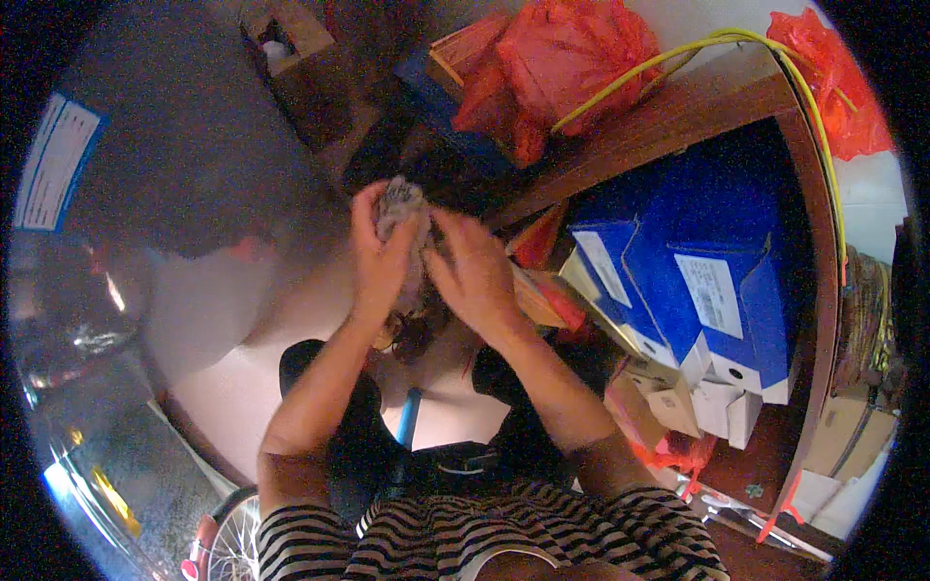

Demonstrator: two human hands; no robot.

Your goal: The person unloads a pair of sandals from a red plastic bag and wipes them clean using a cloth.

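Note:
My left hand is closed around a crumpled grey cloth, which pokes out above the fingers. A paler part of it seems to hang down between my hands. Close on the other side is my right hand, its fingers bent towards the cloth with a dark gap between thumb and forefinger. Blur hides whether those fingertips grip it. Below the hands lies a small dark object with a yellowish edge, too unclear to name.
To the right, a wooden shelf unit holds blue cardboard boxes bearing labels. Red plastic bags and a yellow cable lie on top. A spoked wheel stands lower left. A blue tube shows between my legs.

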